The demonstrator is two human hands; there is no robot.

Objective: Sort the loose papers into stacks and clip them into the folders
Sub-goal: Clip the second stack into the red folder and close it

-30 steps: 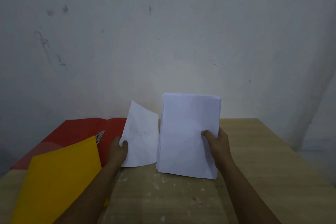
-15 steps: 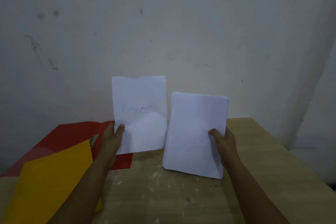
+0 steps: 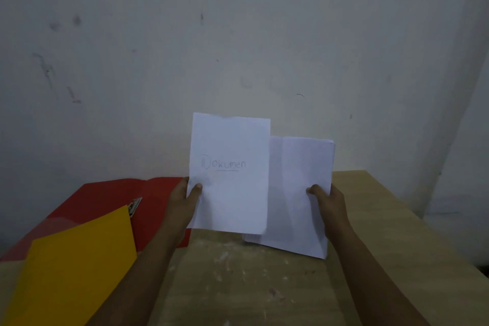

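My left hand pinches a single white sheet by its left edge and holds it upright; "Dokumen" is handwritten across it. My right hand grips a thick stack of white paper at its right edge, also raised above the table. The single sheet overlaps the front left part of the stack. An open red folder with a metal clip lies flat at the left. A yellow folder lies over its near part.
The wooden table carries pale scuff marks in the middle. Its right edge runs diagonally toward me, with floor beyond. A grey, stained wall stands directly behind the table.
My left hand raised the single sheet upright, turning its written face toward me, then moved it right until it overlaps the stack. The stack in my right hand stayed roughly in place.
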